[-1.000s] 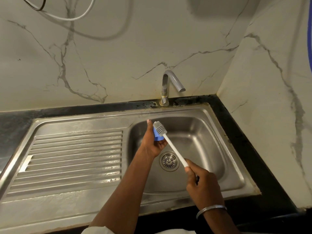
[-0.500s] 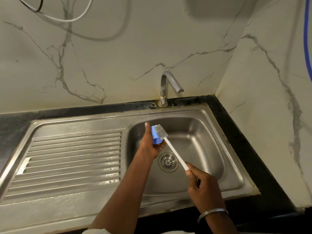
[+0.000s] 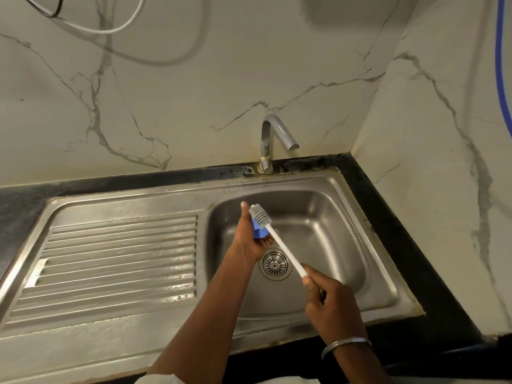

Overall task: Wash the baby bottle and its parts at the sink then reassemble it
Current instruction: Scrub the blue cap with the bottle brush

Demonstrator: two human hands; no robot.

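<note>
Change since half a second ago: the grey bristle head of the white-handled bottle brush (image 3: 285,250) now lies across the upper part of the small blue plastic bottle part (image 3: 261,234). Earlier it sat at that part's right edge and more blue showed. Both hands remain over the basin in much the same places.

The left hand (image 3: 248,245) holds the blue part over the stainless steel sink basin (image 3: 360,217), at 11 o'clock from the round drain strainer (image 3: 275,264). Its fingers are curled round the part and its thumb points up. The right hand (image 3: 329,306), at 4 o'clock from the strainer, grips the lower end of the brush handle with closed fingers. The handle slants toward 10 o'clock and passes over the strainer's edge. A metal bangle (image 3: 345,345) sits on the right wrist.

Surroundings: a chrome tap (image 3: 273,139) stands at 12 o'clock of the basin, and a ribbed steel drainboard (image 3: 110,261) lies at 9 o'clock. The black stone table (image 3: 401,245) borders the sink. On the veined marble wall (image 3: 194,106), a white cable (image 3: 110,30) hangs at 11 o'clock and a blue hose (image 3: 502,65) at 2 o'clock.

The left hand and the brush head hide most of the blue part.
</note>
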